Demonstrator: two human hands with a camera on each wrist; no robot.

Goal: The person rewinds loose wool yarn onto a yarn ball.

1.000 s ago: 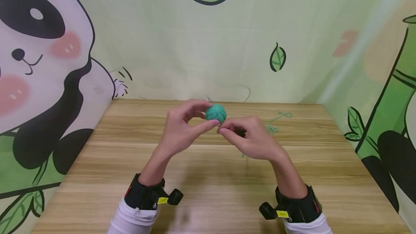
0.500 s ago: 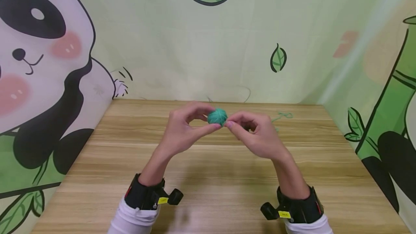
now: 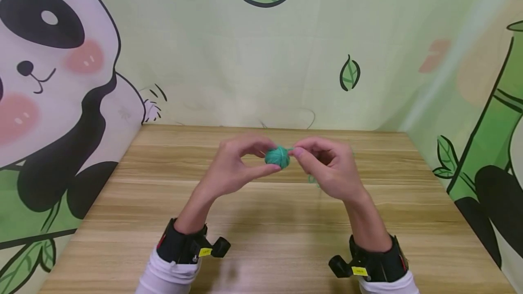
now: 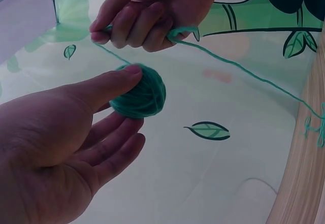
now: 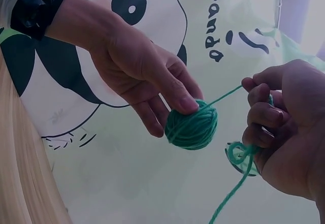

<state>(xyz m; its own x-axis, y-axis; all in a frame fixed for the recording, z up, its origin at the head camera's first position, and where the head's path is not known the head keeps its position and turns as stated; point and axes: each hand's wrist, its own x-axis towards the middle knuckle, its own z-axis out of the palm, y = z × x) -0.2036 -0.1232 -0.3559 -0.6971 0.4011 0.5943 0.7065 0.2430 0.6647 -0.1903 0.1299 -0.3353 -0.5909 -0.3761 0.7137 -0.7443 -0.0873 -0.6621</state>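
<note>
A small ball of teal yarn [image 3: 278, 157] is held up over the table, pinched between the thumb and fingers of my left hand [image 3: 234, 164]. My right hand [image 3: 328, 164] pinches the yarn strand between thumb and forefinger, just right of the ball. In the right wrist view a short taut strand [image 5: 223, 96] runs from the ball to those fingertips. The other right fingers curl round the yarn, and a loop [image 5: 237, 153] hangs below them. From there the tail [image 4: 244, 70] trails down to loose yarn [image 4: 320, 127] on the table in the left wrist view.
The wooden table [image 3: 261, 248] spreads beneath both hands. Behind it stands a pale green printed backdrop [image 3: 196, 58] with a panda and leaves. Each wrist wears a black strap with a camera [image 3: 220, 247].
The right hand has drawn the strand from below the ball round to its upper right side. The ball has shifted slightly right and down in the left hand's grip.
</note>
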